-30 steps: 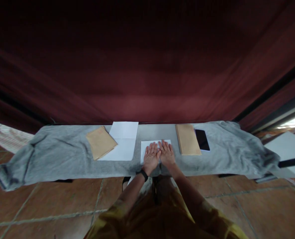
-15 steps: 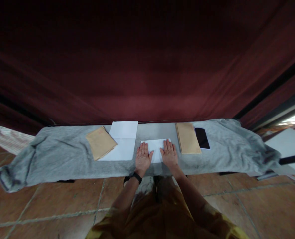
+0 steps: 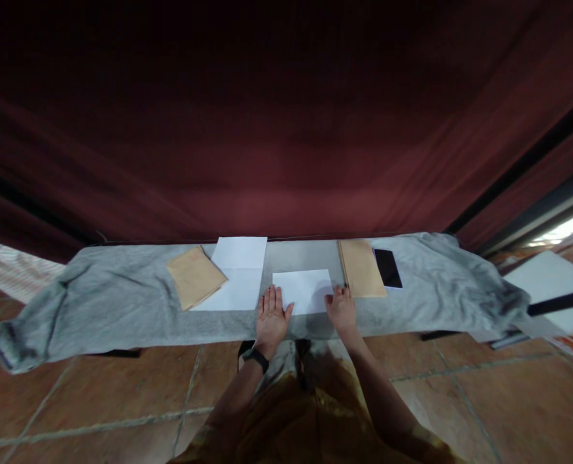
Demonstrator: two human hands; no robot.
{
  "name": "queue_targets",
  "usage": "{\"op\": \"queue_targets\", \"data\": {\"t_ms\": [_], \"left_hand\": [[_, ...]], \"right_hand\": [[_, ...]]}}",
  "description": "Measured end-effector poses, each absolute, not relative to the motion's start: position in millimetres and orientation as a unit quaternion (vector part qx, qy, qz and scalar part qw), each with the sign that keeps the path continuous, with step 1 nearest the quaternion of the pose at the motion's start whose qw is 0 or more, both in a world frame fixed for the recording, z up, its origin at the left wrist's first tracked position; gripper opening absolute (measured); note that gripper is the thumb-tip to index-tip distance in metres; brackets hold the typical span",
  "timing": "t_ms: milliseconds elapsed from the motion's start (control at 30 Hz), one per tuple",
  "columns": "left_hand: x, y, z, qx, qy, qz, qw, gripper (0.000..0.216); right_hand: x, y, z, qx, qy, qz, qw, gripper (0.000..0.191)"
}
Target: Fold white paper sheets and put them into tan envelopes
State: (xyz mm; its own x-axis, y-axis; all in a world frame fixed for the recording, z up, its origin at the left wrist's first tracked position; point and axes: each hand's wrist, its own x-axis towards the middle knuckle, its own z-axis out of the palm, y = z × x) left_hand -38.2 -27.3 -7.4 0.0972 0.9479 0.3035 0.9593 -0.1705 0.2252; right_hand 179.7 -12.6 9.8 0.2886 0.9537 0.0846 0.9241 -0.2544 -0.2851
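Observation:
A folded white sheet of paper [image 3: 303, 290] lies flat in front of me on the grey cloth. My left hand [image 3: 271, 317] rests at its left edge, fingers stretched out flat and thumb reaching toward the paper. At the right edge, my right hand [image 3: 341, 310] has its fingers curled, with the thumb side pinching the paper's border. Just beyond the right hand lies a stack of brown envelopes [image 3: 363, 269]. To the left is a larger white sheet [image 3: 242, 283] with a crease across it, partly under more brown envelopes [image 3: 194, 278].
A dark-screened phone [image 3: 388, 267] lies beside the right envelopes. The grey cloth [image 3: 122, 296] covers a long narrow surface, rumpled at both ends. Behind it rises a dark red upright surface [image 3: 286, 174]. A white panel [image 3: 552, 283] is at the far right.
Both hands have moved outward off the middle of the folded sheet, uncovering it. My right hand has gone from lying flat to curled fingers at the right edge.

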Motion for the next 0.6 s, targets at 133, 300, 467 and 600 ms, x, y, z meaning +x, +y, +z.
{"op": "queue_targets", "data": {"t_ms": [133,300,467,600], "left_hand": [[-38,-28,-6,-0.736,-0.649,-0.194,0.004,0.067],[-39,-30,0,-0.730,-0.646,-0.220,-0.034,0.064],[-46,-35,3,-0.711,-0.639,-0.284,-0.073,0.058],[-51,-37,0,-0.682,-0.637,-0.338,-0.124,0.056]], "right_hand": [[183,-10,9,-0.788,-0.566,0.100,0.218,0.022],[192,-7,12,-0.729,-0.593,0.163,0.299,0.010],[198,3,54,-0.666,-0.613,0.180,0.385,0.030],[200,-1,100,-0.590,-0.603,0.104,0.526,0.037]]}}
